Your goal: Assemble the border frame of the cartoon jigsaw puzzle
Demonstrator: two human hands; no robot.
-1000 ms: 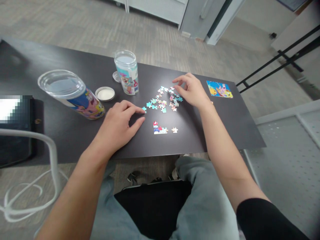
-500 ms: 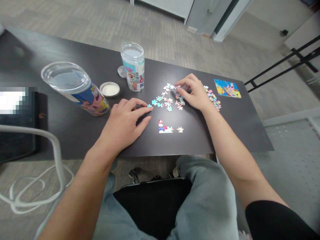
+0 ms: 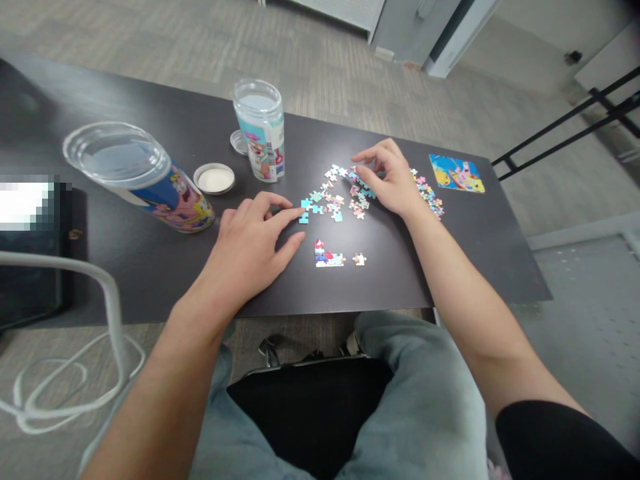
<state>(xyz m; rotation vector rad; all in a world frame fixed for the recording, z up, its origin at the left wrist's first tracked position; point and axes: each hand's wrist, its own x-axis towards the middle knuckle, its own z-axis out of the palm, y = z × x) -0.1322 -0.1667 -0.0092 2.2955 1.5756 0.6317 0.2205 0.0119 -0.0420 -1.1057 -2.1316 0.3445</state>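
Observation:
My left hand rests on the dark table with its fingers stretched out and apart, index fingertip at the edge of a teal puzzle piece. Loose jigsaw pieces lie spread between my two hands. Over their far right part hovers my right hand, thumb and fingers apart with nothing visible between them; it hides some pieces underneath. Closer to me sits a small joined corner of puzzle, and a single puzzle piece lies just right of it. More puzzle pieces are heaped beyond my right wrist.
Two clear-topped printed canisters stand at left, a large canister and a smaller canister. Beside them lie a white-lined lid and a clear lid. A picture card lies far right. A white cable hangs at left.
My right hand has drawn slightly back and up from the pieces, its fingers a little wider apart. Near my left fingertips, more of the teal piece now shows. The view has shifted slightly.

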